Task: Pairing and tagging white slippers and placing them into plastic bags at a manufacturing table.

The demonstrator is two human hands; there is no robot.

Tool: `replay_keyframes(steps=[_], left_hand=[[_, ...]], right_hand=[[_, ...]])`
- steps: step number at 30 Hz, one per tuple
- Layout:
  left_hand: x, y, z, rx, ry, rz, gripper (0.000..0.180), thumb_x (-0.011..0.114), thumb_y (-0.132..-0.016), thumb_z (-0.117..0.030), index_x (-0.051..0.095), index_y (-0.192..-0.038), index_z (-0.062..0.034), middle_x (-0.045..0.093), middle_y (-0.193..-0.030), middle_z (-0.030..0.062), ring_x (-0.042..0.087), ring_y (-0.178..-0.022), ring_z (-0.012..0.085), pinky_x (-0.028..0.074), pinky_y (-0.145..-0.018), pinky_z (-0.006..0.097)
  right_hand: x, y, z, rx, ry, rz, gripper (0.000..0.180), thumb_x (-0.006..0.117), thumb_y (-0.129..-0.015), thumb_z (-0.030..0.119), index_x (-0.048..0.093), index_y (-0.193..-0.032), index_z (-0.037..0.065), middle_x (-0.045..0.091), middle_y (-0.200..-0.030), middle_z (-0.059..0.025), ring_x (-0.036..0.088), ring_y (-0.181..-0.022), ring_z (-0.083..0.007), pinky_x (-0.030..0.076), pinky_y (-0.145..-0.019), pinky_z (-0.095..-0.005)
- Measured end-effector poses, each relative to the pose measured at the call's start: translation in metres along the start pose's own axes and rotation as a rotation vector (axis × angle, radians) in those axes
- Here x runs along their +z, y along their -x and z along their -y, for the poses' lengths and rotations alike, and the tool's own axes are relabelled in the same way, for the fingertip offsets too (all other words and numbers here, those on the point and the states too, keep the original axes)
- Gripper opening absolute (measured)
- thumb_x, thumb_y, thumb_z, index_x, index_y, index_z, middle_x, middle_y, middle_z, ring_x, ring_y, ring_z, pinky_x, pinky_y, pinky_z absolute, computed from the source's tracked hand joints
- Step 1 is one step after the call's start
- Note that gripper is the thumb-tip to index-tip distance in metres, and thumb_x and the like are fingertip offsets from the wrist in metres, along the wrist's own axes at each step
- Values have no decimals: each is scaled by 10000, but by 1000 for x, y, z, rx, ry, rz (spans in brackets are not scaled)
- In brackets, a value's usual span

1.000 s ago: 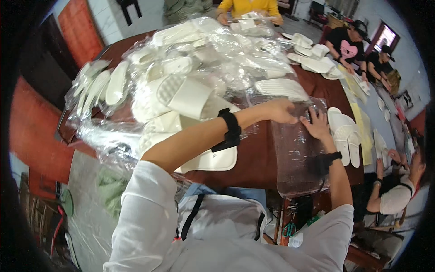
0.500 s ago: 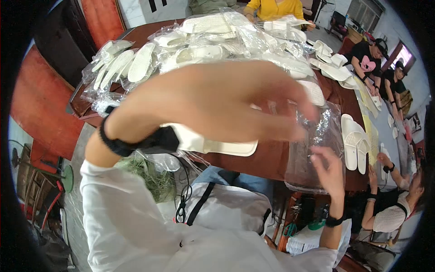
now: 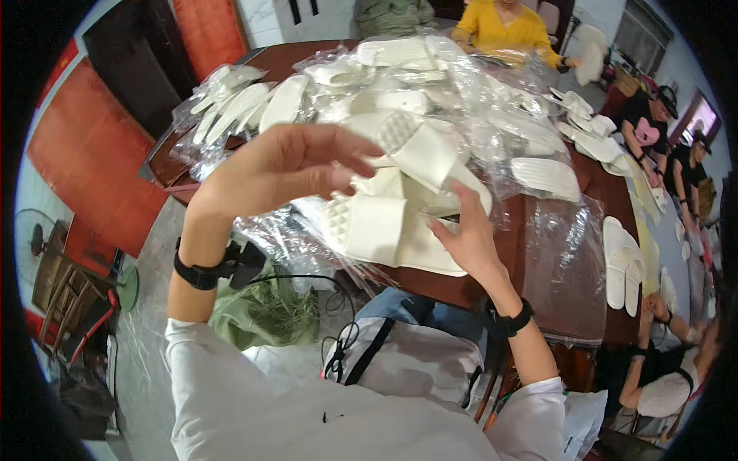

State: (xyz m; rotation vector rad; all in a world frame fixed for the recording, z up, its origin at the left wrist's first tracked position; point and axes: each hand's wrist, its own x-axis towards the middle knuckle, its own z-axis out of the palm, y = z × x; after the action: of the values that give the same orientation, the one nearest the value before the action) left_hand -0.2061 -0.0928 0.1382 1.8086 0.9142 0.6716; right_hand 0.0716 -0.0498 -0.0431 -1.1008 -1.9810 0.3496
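At about 9 o'clock the left hand is lifted above the table, with a black band on its wrist. Its fingers are bent and its fingertips touch a white slipper at about 12 o'clock, but I cannot tell if they really grip it. Just below, in the middle, a second white slipper lies with its bumpy strap facing up. The right hand is just beside it, toward 3 o'clock, with its fingers spread wide open and its fingertips on the slipper's flat sole. It holds nothing tight. Behind both hands, at 12 o'clock, sits a big pile of slippers in clear bags. At 3 o'clock an empty clear bag lies flat on the table, and a pair of white slippers lies at the table edge past it.
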Motion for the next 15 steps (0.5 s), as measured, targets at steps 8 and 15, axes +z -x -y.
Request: replay_keyframes(steps=[8,15], left_hand=[[9,52,-50,548,457,-345,431,584,-913,-153,422,-1265,36,618,-881,73,634,-810,173,525,-660,290],[0,241,-42,1144,1235,-350,209,569,-815,69,447,-984,49,550,-734,112,548,-432,161,505,-314,282]], right_hand=[[51,-18,-1,-27,-160,-197,611,745,-706,42,395,-1202,-27,473,-1126,-196,509,-1049,-358,418,-903,-408],[52,-22,1,-24,-137,-55,170,688,-748,10,679,-909,64,543,-874,-111,585,-822,-271,458,-692,-365]])
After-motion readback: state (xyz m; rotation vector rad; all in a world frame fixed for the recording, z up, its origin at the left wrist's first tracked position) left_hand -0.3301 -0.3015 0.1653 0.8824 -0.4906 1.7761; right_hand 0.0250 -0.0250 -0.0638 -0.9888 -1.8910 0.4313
